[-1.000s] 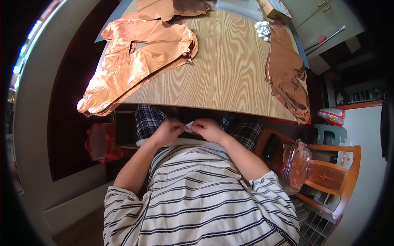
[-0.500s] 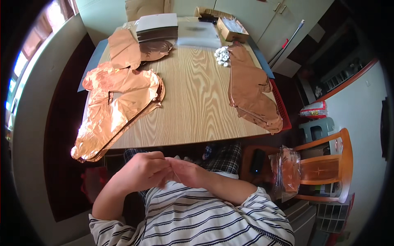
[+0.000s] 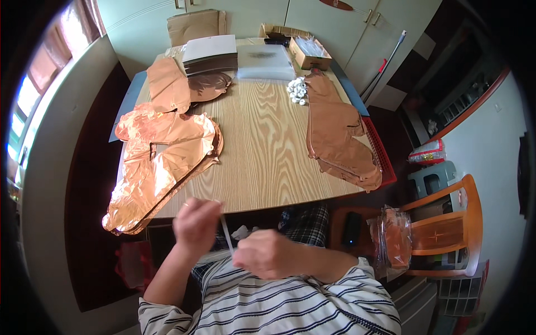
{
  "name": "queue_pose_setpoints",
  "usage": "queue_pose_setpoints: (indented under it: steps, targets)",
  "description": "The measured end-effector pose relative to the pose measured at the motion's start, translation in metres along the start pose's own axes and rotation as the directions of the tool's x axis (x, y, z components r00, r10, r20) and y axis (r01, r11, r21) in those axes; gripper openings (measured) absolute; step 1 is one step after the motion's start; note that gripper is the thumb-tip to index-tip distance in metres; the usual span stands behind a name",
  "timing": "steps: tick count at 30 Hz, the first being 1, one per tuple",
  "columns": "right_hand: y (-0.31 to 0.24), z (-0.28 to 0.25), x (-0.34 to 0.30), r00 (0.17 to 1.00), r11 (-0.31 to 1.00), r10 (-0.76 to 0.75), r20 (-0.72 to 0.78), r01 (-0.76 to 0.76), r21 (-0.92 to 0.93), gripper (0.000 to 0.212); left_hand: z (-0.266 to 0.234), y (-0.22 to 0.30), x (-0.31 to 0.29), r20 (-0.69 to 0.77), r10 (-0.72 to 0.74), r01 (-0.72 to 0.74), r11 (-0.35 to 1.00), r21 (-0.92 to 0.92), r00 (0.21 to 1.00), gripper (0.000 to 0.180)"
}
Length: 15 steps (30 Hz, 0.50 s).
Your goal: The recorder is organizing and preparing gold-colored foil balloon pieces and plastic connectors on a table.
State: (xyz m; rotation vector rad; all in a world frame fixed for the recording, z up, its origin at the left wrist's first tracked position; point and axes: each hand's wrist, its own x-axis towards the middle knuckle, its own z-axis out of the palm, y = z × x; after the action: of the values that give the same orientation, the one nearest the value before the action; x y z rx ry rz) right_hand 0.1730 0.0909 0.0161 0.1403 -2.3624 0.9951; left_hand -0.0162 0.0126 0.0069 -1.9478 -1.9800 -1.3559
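A thin white strip (image 3: 226,234) is stretched between my two hands, above my lap at the table's front edge. My left hand (image 3: 195,226) is closed on its upper end and somewhat blurred. The lower end is pinched in my right hand (image 3: 265,254), whose fingers are curled in. Small white pieces (image 3: 241,232) lie on my lap just behind the strip. Nearest my left hand on the table is a stack of flat, shiny copper-coloured foil balloons (image 3: 167,145). Another flat copper stack (image 3: 335,123) lies at the table's right side.
Small white coils (image 3: 297,91) sit beside the right stack. At the table's back are a pile of white-topped boards (image 3: 210,49), clear plastic sheets (image 3: 265,62) and a cardboard box (image 3: 310,56). To my right stands a wooden chair (image 3: 441,234) with clear-bagged copper material (image 3: 397,237).
My hands, together before, have moved apart. My left hand has risen toward the table edge, my right hand has shifted right and lower, and the white strip now shows taut between them.
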Motion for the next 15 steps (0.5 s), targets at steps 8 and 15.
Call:
queue_pose_setpoints:
  steps: [8, 15]
  targets:
    - [0.016, -0.010, -0.005, 0.984, 0.988, 0.029, 0.174, -0.055, 0.142, 0.006, -0.023, 0.012, 0.002, -0.033, 0.048, -0.058, 0.853, -0.519, 0.998, 0.025]
    - [0.030, -0.025, 0.002, 0.994, 0.994, 0.086, -0.066, -0.081, 0.073, 0.006, -0.017, 0.027, 0.008, 0.082, 0.202, -0.134, 0.852, -0.506, 0.976, 0.030]
